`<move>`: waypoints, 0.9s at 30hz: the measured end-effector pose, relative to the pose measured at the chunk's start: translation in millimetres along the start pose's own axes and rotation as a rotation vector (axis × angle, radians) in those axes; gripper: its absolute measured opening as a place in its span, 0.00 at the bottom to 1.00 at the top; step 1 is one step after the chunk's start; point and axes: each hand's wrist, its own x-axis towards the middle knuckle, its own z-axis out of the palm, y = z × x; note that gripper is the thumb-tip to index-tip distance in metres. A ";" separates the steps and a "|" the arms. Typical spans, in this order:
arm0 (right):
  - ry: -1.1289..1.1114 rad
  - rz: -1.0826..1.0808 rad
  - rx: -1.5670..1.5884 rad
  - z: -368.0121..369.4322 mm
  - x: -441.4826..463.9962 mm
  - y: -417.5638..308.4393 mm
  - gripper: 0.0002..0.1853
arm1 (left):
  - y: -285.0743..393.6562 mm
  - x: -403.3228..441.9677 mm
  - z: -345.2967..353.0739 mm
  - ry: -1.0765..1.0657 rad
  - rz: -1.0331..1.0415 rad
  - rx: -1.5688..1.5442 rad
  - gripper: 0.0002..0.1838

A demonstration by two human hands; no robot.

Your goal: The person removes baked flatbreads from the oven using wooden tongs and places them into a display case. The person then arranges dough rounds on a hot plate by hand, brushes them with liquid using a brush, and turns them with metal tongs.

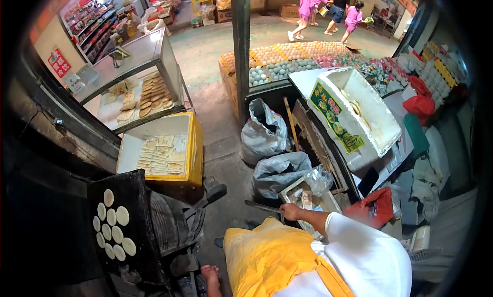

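Observation:
My right hand [290,211] is closed round the handle of a dark flat-bladed tool [263,206], whose blade points left over the floor. Just beside this hand is a pale box [333,204] with banknotes and a clear plastic bag. Low in the view, my left hand [209,273] hangs with its fingers curled and nothing visible in them, right of the dark griddle stand. Several round pale dough pieces [122,216] lie flat on the black griddle [134,186].
A yellow-sided foam box [195,148] holds stacked flat pieces. Behind it, a glass case [169,66] contains browned breads. Grey sacks [264,132] stand ahead. At right are a white foam box [382,137], a red bag [377,209] and egg trays [287,53]. People walk beyond.

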 end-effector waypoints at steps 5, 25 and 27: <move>-0.018 0.021 0.062 -10.0 -0.3 -9.2 0.16 | -65.1 86.1 -12.9 -0.025 0.059 -0.262 0.13; -0.033 0.122 0.118 -8.9 -10.8 11.3 0.19 | 29.9 62.7 17.8 -0.148 0.072 -0.107 0.12; 0.012 0.091 0.097 -1.0 -5.3 17.6 0.18 | 30.2 60.2 20.0 -0.097 0.108 -0.155 0.11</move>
